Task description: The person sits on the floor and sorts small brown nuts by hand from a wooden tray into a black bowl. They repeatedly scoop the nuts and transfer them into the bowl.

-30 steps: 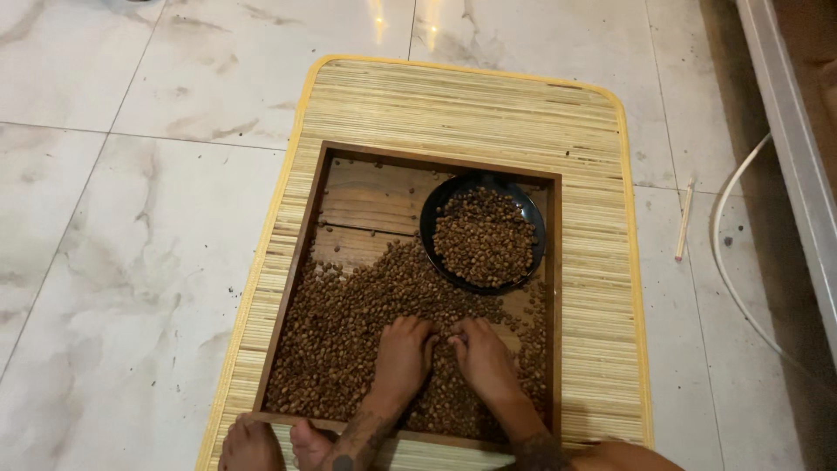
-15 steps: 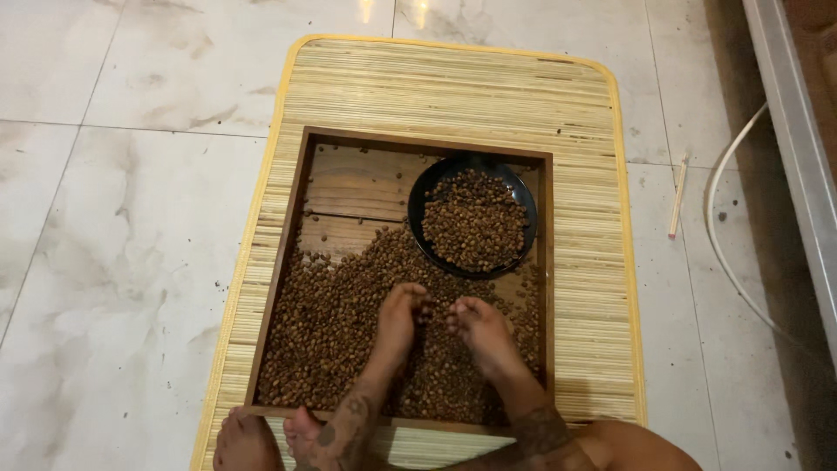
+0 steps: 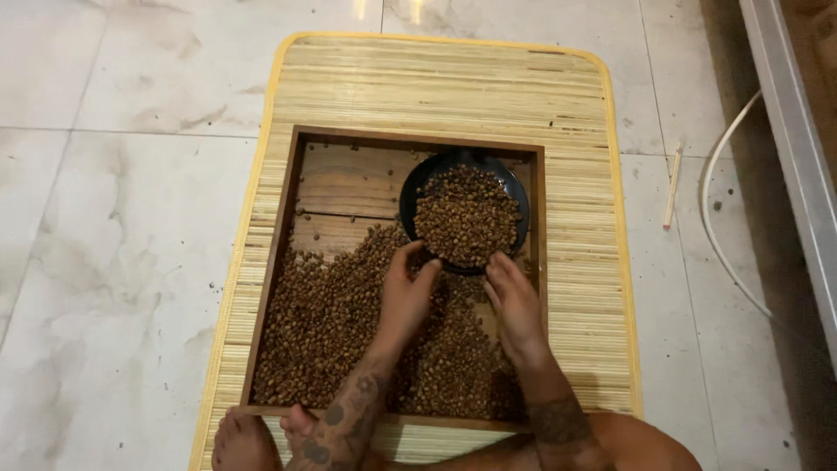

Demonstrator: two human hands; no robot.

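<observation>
A shallow wooden tray [image 3: 283,234] lies on a bamboo mat [image 3: 436,83] and holds a spread of brown roasted beans [image 3: 327,323]. A black round bowl [image 3: 516,185] full of the same beans sits in the tray's far right corner. My left hand [image 3: 405,292] rests on the beans just below the bowl's near rim, fingers cupped and slightly apart. My right hand [image 3: 514,301] lies flat beside it, fingertips close to the bowl's rim. Whether either hand grips beans is hidden.
The mat lies on pale marble floor tiles [image 3: 113,218]. My bare feet [image 3: 261,436] touch the tray's near edge. A white cable [image 3: 724,209] and a thin stick [image 3: 672,185] lie on the floor at the right, near a metal frame [image 3: 798,148].
Both hands have moved forward over the beans, from the tray's middle up to the bowl's near rim. The camera has tilted so the tray sits lower.
</observation>
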